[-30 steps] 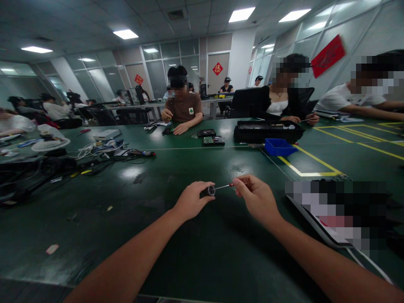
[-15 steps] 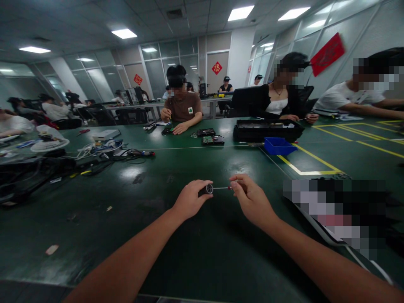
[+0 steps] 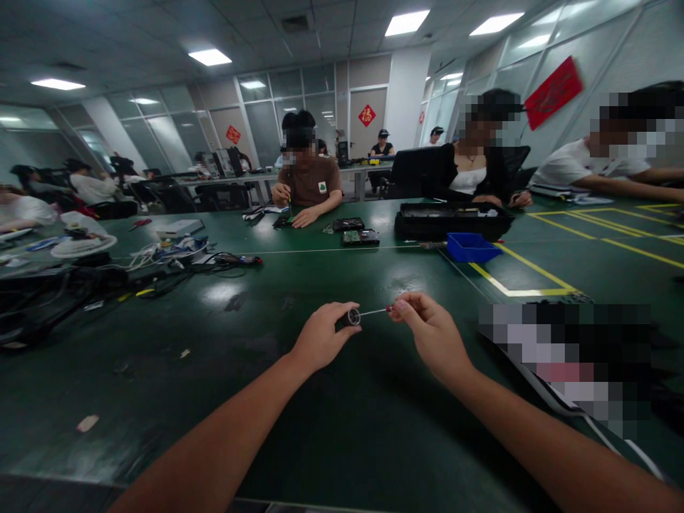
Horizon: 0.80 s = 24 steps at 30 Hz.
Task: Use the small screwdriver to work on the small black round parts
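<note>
My left hand (image 3: 323,335) grips a small dark round part (image 3: 353,317) between thumb and fingers; its ringed, pale-rimmed end faces to the right and toward me. From the right, my right hand (image 3: 427,324) pinches the red end of a screwdriver (image 3: 375,311), most of its handle hidden by the fingers. The thin metal shaft runs left and slightly down to the part's ringed end. Whether the tip touches the part or sits inside it, I cannot tell. Both hands are held above the green tabletop (image 3: 320,442).
Cables and electronics (image 3: 176,249) lie at the left. Across the table a person (image 3: 315,178) works beside circuit boards (image 3: 360,236). A black tray (image 3: 454,222) and a blue bin (image 3: 473,247) stand at the back right. Blurred-out items (image 3: 571,356) lie near my right arm.
My right hand has lifted slightly and its fingers have curled in more. The screwdriver shaft, level before, now slopes up toward the right. My left hand stays almost still.
</note>
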{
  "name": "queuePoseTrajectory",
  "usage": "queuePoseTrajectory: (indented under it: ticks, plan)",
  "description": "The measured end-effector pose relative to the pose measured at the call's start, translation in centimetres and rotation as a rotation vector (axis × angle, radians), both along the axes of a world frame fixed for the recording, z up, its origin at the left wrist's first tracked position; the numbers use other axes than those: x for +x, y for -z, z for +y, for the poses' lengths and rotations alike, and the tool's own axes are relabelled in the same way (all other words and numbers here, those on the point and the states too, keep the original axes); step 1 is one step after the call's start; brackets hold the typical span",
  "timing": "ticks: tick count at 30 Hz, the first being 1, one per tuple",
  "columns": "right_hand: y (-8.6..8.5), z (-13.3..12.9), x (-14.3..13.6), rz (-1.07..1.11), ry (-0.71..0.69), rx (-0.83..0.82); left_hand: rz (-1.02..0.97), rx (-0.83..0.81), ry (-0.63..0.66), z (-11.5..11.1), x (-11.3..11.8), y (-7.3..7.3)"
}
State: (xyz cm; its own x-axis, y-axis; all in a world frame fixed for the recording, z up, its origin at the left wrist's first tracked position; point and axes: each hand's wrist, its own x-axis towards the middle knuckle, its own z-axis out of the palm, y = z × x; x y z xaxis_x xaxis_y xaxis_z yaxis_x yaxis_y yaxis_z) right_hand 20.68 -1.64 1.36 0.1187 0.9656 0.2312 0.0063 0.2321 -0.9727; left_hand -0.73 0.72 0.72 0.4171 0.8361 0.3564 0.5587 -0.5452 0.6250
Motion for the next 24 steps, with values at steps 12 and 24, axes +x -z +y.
queuePoseTrajectory:
  ticks: [12, 24]
  plan:
    - [0.9, 1.0, 0.3, 0.181, 0.054, -0.095, 0.112, 0.006, 0.024, 0.5, 0.1, 0.5]
    - [-1.1, -0.6, 0.5, -0.377, 0.088, 0.012, 0.058, -0.047, 0.02, 0.1, 0.1, 0.2]
